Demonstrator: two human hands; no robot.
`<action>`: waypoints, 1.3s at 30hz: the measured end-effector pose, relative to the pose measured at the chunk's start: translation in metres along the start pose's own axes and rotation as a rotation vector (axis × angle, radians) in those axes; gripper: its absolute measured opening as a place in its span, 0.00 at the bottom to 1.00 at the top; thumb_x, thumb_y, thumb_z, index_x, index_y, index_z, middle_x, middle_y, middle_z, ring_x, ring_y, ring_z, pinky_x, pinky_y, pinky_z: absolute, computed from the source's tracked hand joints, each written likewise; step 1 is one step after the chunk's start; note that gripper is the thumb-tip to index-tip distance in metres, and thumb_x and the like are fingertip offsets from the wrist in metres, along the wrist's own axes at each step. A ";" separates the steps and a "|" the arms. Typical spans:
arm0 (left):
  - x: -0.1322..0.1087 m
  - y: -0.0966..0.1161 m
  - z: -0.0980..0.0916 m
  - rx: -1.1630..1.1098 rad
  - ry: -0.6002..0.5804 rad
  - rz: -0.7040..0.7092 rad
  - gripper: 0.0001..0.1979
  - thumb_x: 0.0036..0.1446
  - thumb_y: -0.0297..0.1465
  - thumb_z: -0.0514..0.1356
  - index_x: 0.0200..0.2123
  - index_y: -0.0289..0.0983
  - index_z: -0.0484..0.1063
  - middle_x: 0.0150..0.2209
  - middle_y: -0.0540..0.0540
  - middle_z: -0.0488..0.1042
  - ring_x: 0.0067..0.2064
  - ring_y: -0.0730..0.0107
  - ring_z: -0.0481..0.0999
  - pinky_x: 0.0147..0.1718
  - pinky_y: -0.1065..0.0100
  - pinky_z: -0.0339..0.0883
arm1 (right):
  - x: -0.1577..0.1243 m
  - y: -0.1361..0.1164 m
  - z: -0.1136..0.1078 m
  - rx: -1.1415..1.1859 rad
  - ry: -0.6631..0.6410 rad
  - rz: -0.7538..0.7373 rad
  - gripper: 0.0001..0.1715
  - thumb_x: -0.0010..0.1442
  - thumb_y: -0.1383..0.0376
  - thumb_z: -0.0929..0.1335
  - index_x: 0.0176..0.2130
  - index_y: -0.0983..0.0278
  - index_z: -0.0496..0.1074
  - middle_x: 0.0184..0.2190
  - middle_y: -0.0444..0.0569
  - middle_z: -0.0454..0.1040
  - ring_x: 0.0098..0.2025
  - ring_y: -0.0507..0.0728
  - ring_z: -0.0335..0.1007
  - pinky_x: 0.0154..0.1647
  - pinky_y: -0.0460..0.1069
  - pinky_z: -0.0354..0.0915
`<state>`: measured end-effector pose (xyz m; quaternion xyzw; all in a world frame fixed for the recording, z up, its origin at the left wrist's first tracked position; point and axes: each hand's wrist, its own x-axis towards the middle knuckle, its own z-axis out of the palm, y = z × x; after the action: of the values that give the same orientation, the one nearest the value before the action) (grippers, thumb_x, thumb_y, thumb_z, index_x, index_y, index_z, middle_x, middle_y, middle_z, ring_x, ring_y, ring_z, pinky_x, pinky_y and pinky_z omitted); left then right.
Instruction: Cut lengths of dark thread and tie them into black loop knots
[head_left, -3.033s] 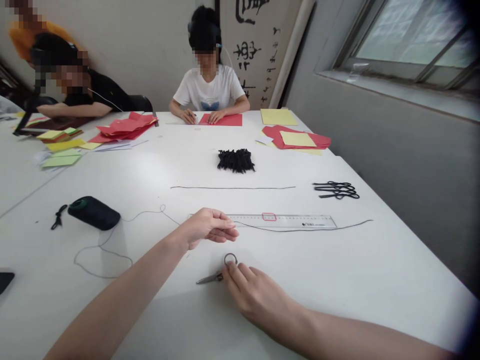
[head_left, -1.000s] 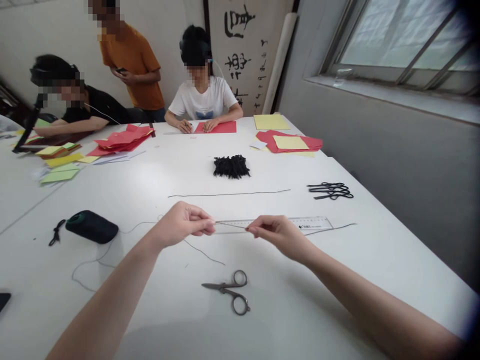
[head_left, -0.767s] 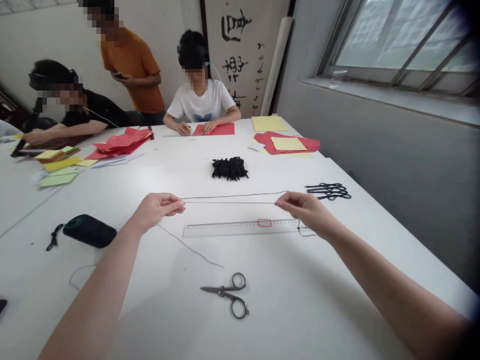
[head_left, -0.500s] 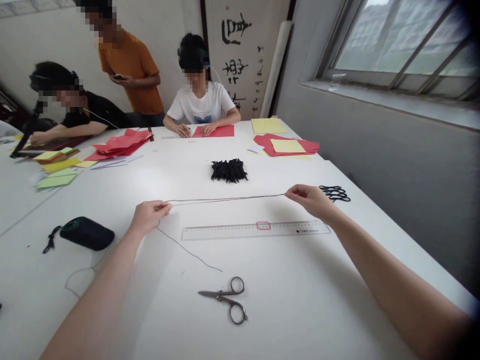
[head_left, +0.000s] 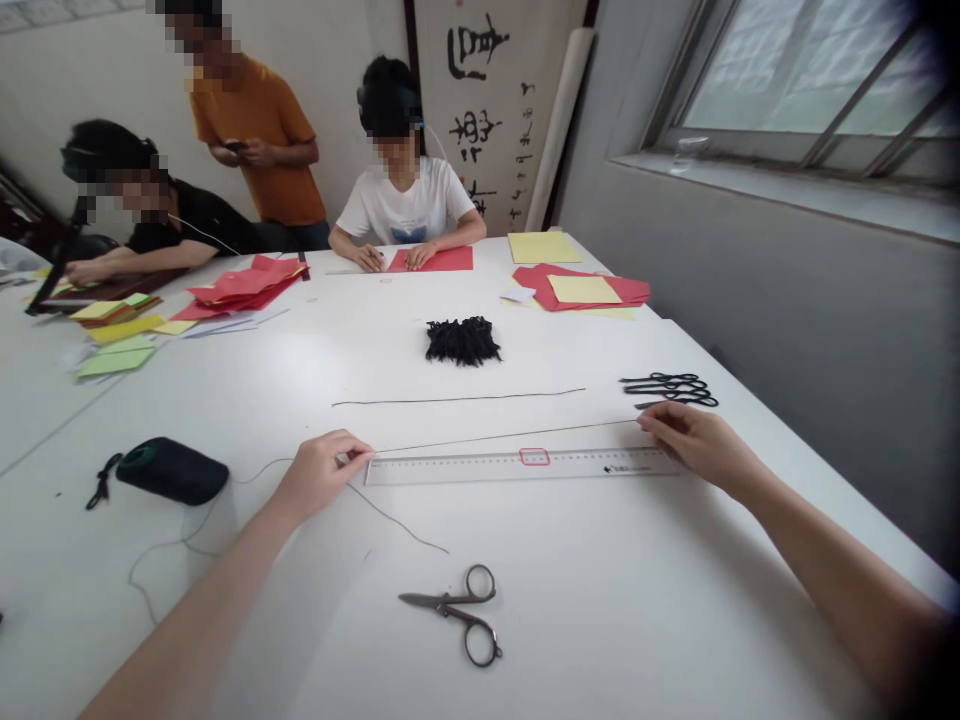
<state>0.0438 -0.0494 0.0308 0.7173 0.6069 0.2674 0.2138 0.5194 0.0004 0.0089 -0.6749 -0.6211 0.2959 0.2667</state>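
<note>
A thin dark string [head_left: 502,436] is stretched between my two hands, just above the clear ruler [head_left: 450,471]. My left hand [head_left: 322,472] pinches it near the ruler's left end, and a loose tail of string trails from that hand toward the scissors. At the other side my right hand [head_left: 694,440] pinches the string by the ruler's right end. A second cut length of string [head_left: 457,399] lies straight on the table beyond. Open-bladed scissors [head_left: 450,606] rest nearer to me. Left of my arm lies a dark pouch [head_left: 174,471] with string around it.
A bundle of black cords [head_left: 463,341] lies mid-table, with looped black cords [head_left: 675,388] at right. Red paper [head_left: 247,288] and yellow sheets [head_left: 544,247] lie farther back. A person in white [head_left: 405,205] works opposite; two others are at left.
Both hands have come nearer to me and to the right, bringing the string to the ruler. The other string now lies by itself on the table, released from my hands.
</note>
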 end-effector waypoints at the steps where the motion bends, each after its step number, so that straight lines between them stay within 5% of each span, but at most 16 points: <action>1: -0.002 0.001 0.001 0.016 -0.012 0.024 0.10 0.55 0.38 0.58 0.30 0.41 0.77 0.35 0.46 0.77 0.35 0.66 0.74 0.31 0.71 0.67 | -0.002 0.001 -0.001 -0.012 0.004 0.008 0.20 0.56 0.50 0.64 0.35 0.64 0.69 0.22 0.50 0.67 0.23 0.54 0.58 0.25 0.50 0.54; 10: -0.010 -0.005 -0.005 0.177 -0.086 0.084 0.13 0.60 0.34 0.51 0.42 0.40 0.73 0.44 0.44 0.74 0.39 0.66 0.73 0.39 0.70 0.67 | -0.005 0.004 -0.002 -0.073 -0.020 0.023 0.19 0.55 0.50 0.65 0.35 0.63 0.71 0.29 0.52 0.72 0.30 0.57 0.63 0.32 0.51 0.57; 16: -0.013 -0.003 -0.006 0.238 -0.161 0.152 0.19 0.56 0.41 0.57 0.49 0.41 0.68 0.46 0.44 0.70 0.42 0.63 0.71 0.43 0.64 0.67 | 0.002 0.019 -0.003 -0.104 0.000 -0.001 0.22 0.53 0.47 0.64 0.33 0.62 0.71 0.28 0.49 0.73 0.30 0.56 0.65 0.31 0.50 0.58; 31: -0.007 -0.005 0.003 0.213 -0.159 0.103 0.16 0.55 0.44 0.58 0.40 0.39 0.66 0.41 0.46 0.68 0.41 0.64 0.70 0.41 0.63 0.67 | 0.005 0.024 -0.003 -0.141 -0.007 0.000 0.21 0.54 0.47 0.64 0.34 0.61 0.71 0.29 0.48 0.73 0.31 0.56 0.65 0.31 0.49 0.59; 39: -0.005 -0.005 0.001 0.221 -0.166 0.147 0.15 0.55 0.44 0.58 0.39 0.40 0.68 0.40 0.47 0.69 0.40 0.65 0.70 0.40 0.64 0.66 | 0.002 0.016 -0.017 -0.215 -0.121 -0.040 0.19 0.55 0.49 0.64 0.32 0.61 0.71 0.22 0.47 0.70 0.24 0.53 0.60 0.25 0.49 0.56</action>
<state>0.0400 -0.0531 0.0263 0.7986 0.5587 0.1536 0.1626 0.5425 0.0010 0.0086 -0.6681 -0.6774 0.2625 0.1607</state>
